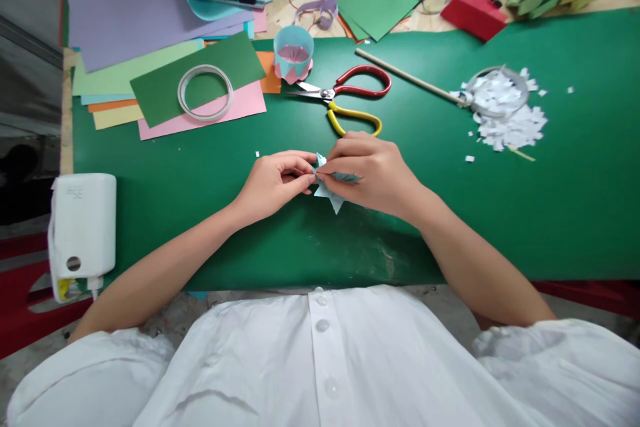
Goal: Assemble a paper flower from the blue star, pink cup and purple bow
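Observation:
A small light-blue paper piece with pointed tips (336,203) is held between my two hands, partly covered by the fingers. My left hand (275,181) pinches its left edge between thumb and fingers. From the other side my right hand (367,170) grips it, fingertips meeting those of the left. Just beyond the right hand lie scissors (327,93) with one red and one yellow handle, blades apart. Behind the blades stands a light-blue paper ring with a pink zigzag base (293,53).
Coloured paper strips (200,47) lie at left with a tape roll (183,97) on top. A stick (410,77) reaches toward white paper bits (515,130) at right. A white power bank (85,233) sits on the left edge; a red box (474,12) lies behind.

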`<state>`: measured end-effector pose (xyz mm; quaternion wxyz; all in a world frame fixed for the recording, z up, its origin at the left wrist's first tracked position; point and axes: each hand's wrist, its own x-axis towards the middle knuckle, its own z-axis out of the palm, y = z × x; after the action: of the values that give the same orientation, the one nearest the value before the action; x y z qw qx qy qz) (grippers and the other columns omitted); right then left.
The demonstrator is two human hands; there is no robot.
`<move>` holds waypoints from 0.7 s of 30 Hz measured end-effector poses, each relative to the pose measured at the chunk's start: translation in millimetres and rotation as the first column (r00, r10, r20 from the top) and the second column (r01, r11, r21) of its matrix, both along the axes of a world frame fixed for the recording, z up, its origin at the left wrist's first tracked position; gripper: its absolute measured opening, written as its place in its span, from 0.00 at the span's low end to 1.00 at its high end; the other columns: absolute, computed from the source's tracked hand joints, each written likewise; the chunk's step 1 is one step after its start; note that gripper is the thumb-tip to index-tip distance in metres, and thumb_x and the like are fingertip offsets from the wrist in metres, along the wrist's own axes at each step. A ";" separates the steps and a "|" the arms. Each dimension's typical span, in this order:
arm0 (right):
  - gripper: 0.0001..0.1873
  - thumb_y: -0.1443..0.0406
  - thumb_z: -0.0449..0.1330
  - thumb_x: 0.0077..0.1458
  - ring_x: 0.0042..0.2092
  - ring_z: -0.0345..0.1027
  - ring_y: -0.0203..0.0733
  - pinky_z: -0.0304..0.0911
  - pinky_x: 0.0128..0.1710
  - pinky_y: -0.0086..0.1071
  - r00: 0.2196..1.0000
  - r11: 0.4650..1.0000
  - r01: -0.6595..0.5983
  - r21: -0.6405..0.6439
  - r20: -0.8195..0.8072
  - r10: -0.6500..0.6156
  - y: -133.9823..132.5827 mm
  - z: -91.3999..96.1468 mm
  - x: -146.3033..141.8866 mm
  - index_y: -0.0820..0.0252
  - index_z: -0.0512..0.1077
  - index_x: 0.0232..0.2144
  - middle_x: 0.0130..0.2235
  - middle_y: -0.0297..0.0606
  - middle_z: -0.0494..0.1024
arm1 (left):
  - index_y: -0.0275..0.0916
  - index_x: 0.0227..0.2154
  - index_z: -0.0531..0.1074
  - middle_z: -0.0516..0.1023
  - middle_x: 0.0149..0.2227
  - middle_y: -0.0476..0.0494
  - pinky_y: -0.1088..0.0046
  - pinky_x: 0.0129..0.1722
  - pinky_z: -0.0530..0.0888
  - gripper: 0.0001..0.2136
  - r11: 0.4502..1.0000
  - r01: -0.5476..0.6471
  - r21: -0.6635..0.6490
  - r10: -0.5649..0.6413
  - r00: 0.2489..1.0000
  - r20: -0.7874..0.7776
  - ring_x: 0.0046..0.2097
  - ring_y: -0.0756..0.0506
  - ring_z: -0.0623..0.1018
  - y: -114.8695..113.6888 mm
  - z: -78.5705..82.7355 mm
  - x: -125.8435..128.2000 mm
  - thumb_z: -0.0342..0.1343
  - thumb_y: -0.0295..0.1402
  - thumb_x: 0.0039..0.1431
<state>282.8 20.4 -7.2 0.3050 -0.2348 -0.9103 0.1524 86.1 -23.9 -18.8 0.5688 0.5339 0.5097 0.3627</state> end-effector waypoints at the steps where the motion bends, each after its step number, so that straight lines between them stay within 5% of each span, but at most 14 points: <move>1: 0.11 0.69 0.60 0.60 0.30 0.64 0.36 0.63 0.32 0.32 1.000 1.000 -0.009 0.010 0.005 0.009 0.8 -0.6 -0.5 0.60 0.77 0.25 0.29 0.37 0.78 | 0.33 0.27 0.79 0.81 0.49 0.37 0.77 0.33 0.82 0.05 1.000 0.003 0.012 -0.003 1.000 -0.007 0.34 0.50 0.82 0.1 -0.2 0.2 0.62 0.31 0.51; 10: 0.09 0.74 0.60 0.51 0.29 0.64 0.34 0.63 0.30 0.29 0.996 0.993 -0.047 -0.107 -0.076 0.039 4.4 -1.4 -2.2 0.59 0.72 0.21 0.26 0.33 0.76 | 0.34 0.27 0.79 0.81 0.52 0.39 0.79 0.29 0.80 0.04 0.996 0.039 0.075 -0.033 0.996 -0.079 0.32 0.51 0.82 -1.7 0.0 -0.4 0.61 0.29 0.52; 21: 0.08 0.73 0.62 0.50 0.28 0.69 0.33 0.64 0.29 0.27 0.994 0.976 -0.090 -0.198 -0.083 0.075 8.2 2.2 1.6 0.61 0.76 0.23 0.27 0.33 0.77 | 0.34 0.27 0.79 0.80 0.53 0.38 0.78 0.28 0.79 0.04 0.996 0.058 0.071 -0.052 0.995 -0.086 0.31 0.52 0.80 -0.8 2.4 -0.3 0.62 0.30 0.53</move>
<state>284.4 28.7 -5.0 0.3068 -0.2205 -0.8871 0.2650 85.9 -24.6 -16.5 0.5367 0.5830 0.5047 0.3425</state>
